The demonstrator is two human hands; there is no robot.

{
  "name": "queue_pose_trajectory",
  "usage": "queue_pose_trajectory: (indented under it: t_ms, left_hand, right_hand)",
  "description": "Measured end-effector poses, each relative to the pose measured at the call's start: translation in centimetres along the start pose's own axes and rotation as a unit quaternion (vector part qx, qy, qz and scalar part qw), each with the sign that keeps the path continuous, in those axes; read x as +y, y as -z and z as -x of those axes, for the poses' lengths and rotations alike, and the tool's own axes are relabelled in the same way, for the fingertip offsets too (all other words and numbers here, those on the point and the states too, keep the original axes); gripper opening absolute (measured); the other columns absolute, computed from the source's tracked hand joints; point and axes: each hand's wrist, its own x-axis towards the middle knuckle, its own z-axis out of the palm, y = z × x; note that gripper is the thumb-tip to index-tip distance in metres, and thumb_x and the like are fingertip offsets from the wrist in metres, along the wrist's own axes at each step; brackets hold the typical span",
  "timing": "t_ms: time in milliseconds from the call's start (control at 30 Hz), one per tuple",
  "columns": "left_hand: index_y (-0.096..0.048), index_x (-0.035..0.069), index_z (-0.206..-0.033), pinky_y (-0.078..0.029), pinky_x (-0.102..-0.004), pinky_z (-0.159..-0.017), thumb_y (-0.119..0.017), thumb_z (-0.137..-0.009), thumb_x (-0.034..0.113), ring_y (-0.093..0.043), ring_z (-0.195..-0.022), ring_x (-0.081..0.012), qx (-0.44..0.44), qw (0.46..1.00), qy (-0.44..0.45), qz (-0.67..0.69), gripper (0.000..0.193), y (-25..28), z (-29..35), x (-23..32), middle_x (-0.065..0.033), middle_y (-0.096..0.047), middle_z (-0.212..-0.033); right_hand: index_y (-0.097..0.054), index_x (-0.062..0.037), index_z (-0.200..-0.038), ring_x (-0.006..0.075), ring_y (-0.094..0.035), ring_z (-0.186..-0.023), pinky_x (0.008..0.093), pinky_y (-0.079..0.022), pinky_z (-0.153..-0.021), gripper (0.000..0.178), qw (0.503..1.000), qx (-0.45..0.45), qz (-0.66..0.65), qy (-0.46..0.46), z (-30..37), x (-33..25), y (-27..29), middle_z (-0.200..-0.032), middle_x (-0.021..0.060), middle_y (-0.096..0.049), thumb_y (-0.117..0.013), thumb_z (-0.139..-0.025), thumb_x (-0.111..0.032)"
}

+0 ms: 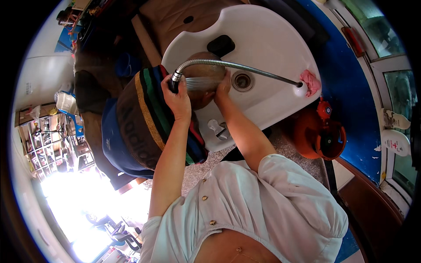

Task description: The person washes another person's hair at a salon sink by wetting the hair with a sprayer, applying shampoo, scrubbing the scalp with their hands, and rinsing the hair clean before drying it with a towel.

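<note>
Grasping a black-handled spray head (174,84), the left hand (177,101) is raised at the end of a nearly straight forearm, its fingers wrapped around the handle. The right hand (222,87) lies cupped against the side of another person's wet, rounded head (204,72), its fingers extended along it without clenching; that arm reaches up from the lower right, elbow bent outward. The head is at the left side of a wide white basin (272,44), and thin, straight streams of water cross it from the spray toward the right hand.

A shiny, ribbed metal hose (245,67) arches from the spray over the head to a round white fitting (300,89) at the basin's right, with a crumpled pink cloth (311,83) beside it. The basin is smooth and glossy, curved at its edges, with a round drain (242,81) right of the head. Thick fabric bands of yellow, black, green and red cross the other person's striped top (149,118). Beyond the basin's lower right stands a rounded orange-red metal cylinder (302,136).
</note>
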Motion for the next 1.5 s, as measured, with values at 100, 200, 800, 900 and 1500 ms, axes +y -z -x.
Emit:
queue_pose_trajectory:
  t_ms: [100, 200, 800, 900, 1500]
  left_hand:
    - [-0.051, 0.002, -0.102, -0.042, -0.0252, -0.079, -0.068, -0.083, 0.016, -0.051, -0.084, -0.0124, 0.019, 1.0, -0.003, -0.016, 0.029, 0.4, 0.0, -0.6, -0.0042, -0.054, -0.092]
    - [-0.051, 0.0, -0.103, -0.044, -0.0247, -0.077, -0.066, -0.085, 0.012, -0.052, -0.082, -0.011, 0.016, 1.0, -0.004, 0.002, 0.027, -0.1, -0.3, -1.3, -0.005, -0.054, -0.09]
    - [-0.054, 0.001, -0.103, -0.044, -0.029, -0.082, -0.071, -0.076, 0.009, -0.056, -0.089, -0.018, 0.055, 0.997, 0.014, -0.057, 0.032, -6.2, -4.8, 1.3, -0.0086, -0.059, -0.096]
    - [-0.054, 0.002, -0.103, -0.044, -0.0291, -0.082, -0.071, -0.075, 0.01, -0.056, -0.089, -0.0189, 0.067, 0.995, 0.014, -0.075, 0.034, -6.6, -5.1, 1.1, -0.0091, -0.058, -0.094]
    - [-0.053, 0.0, -0.103, -0.043, -0.0295, -0.082, -0.071, -0.075, 0.013, -0.054, -0.089, -0.0187, 0.1, 0.989, 0.077, -0.08, 0.035, -7.6, -5.5, 0.6, -0.0096, -0.056, -0.096]
  right_hand:
    - [-0.052, -0.0045, -0.121, 0.0253, -0.048, -0.109, 0.035, -0.038, -0.094, 0.043, 0.978, 0.075, -0.029, -0.191, 1.6, -0.2, -0.1, -0.119, 0.0125, -0.051, -0.035, -0.096, -0.035]
    - [-0.053, -0.0044, -0.117, 0.0235, -0.049, -0.103, 0.034, -0.039, -0.089, 0.037, 0.972, -0.04, 0.232, 0.009, 2.0, -3.5, 0.1, -0.114, 0.0117, -0.051, -0.036, -0.094, -0.029]
    - [-0.055, -0.0015, -0.099, 0.0389, -0.051, -0.1, 0.0448, -0.04, -0.086, 0.017, 0.819, -0.238, 0.479, 0.209, 0.2, -9.7, -2.0, -0.102, 0.0207, -0.056, -0.05, -0.084, -0.006]
    - [-0.055, -0.0003, -0.1, 0.0427, -0.051, -0.098, 0.0471, -0.04, -0.085, 0.018, 0.804, -0.245, 0.496, 0.218, 0.3, -11.1, -3.1, -0.102, 0.0226, -0.056, -0.05, -0.084, -0.007]
    - [-0.054, 0.0008, -0.096, 0.0238, -0.051, -0.094, 0.0349, -0.04, -0.084, 0.034, 0.756, -0.312, 0.525, 0.235, -2.0, -11.3, -3.7, -0.095, 0.0141, -0.056, -0.037, -0.092, -0.029]
